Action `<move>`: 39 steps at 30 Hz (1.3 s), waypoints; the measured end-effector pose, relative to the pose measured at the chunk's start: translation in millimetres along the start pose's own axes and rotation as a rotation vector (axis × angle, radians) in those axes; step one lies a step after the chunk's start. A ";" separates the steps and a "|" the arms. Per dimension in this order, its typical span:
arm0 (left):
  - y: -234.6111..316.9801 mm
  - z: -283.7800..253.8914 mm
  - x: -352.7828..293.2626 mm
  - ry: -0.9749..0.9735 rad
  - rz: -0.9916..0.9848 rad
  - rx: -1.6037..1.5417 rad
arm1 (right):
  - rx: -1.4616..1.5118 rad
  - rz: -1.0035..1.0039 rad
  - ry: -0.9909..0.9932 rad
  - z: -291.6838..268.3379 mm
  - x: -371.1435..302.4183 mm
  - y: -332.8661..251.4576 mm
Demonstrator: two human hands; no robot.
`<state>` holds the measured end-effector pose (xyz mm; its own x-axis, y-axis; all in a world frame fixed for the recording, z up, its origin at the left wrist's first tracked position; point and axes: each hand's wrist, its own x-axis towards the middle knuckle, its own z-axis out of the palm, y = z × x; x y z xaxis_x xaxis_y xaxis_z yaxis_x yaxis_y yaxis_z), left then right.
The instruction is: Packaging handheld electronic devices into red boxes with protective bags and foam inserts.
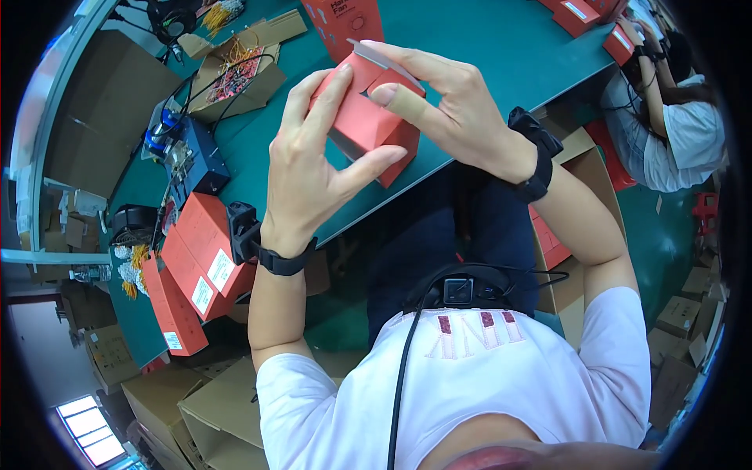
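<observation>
Two bare hands hold a small red carton (364, 121) above the front edge of a green table (470, 39); whether its base rests on the tabletop is hard to tell. The left hand (304, 160) is spread wide around the carton's left side, fingers over the upper face, thumb reaching across the near side. The right hand (470, 110) is narrower, its fingers at a thin greyish flap (382, 61) along the far edge, thumb over the top.

The carton looks like thin, smooth card — probably light, though its contents are hidden and could add weight. Its folded corners should be fairly stiff, while the flat panels would likely dent and the flap could crease if pinched hard. The surface may slide a little under dry fingers. The safest hold seems to be on opposite side walls, close to the folded edges — flat fingers, gentle pressure. Behind it stands a taller red box (345, 27); more red cartons (196, 251) lie at the left.
</observation>
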<state>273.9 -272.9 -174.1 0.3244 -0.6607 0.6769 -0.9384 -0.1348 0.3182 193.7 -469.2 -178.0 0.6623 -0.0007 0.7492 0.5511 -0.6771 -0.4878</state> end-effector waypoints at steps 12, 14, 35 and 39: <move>17.6 13.8 -7.9 0.119 -0.254 0.166 | -0.051 0.124 -0.068 20.4 10.2 -22.5; 17.9 16.2 -8.2 0.161 -0.249 0.178 | -0.171 0.058 -0.069 22.0 9.6 -22.4; -13.5 -5.7 -25.4 0.375 -0.674 -0.625 | -0.216 -0.234 -0.154 -49.0 24.7 -38.4; -37.6 -19.6 -19.0 0.475 -0.878 -1.108 | -0.635 -0.692 -0.463 -78.5 3.7 -44.7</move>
<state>305.4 -240.7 -186.0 0.9355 -0.3428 0.0852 0.0661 0.4068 0.9111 131.6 -496.7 -118.3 0.5073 0.7258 0.4645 0.6050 -0.6839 0.4078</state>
